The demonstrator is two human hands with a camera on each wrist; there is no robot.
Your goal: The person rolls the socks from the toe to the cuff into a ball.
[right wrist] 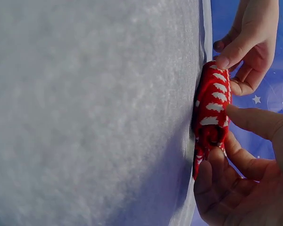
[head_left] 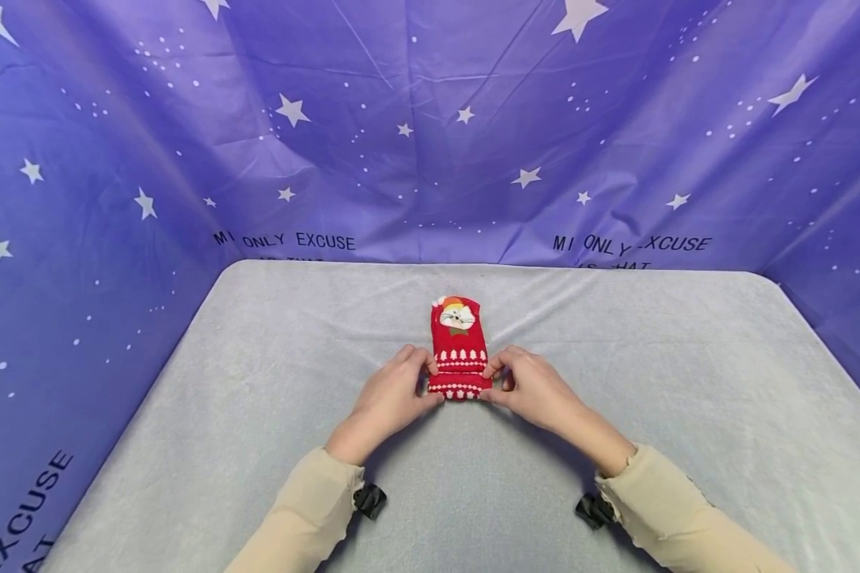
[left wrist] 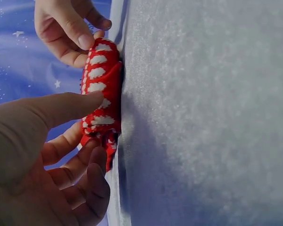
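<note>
Beige long sleeves (head_left: pixel 308 509) cover both arms, with black wrist-mounted clips (head_left: pixel 369 500).

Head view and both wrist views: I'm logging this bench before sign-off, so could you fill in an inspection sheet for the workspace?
Surface: grey cloth-covered table, a few soft creases.
Job's things: red sock with a cat picture, lying flat, its near end rolled up.
Clutter: nothing seen.
Grippers: left hand and right hand each pinch one end of the roll.
Cables: nothing seen; a black clip sits at each beige sleeve.
Surroundings: purple star-printed cloth with lettering on three sides.
</note>
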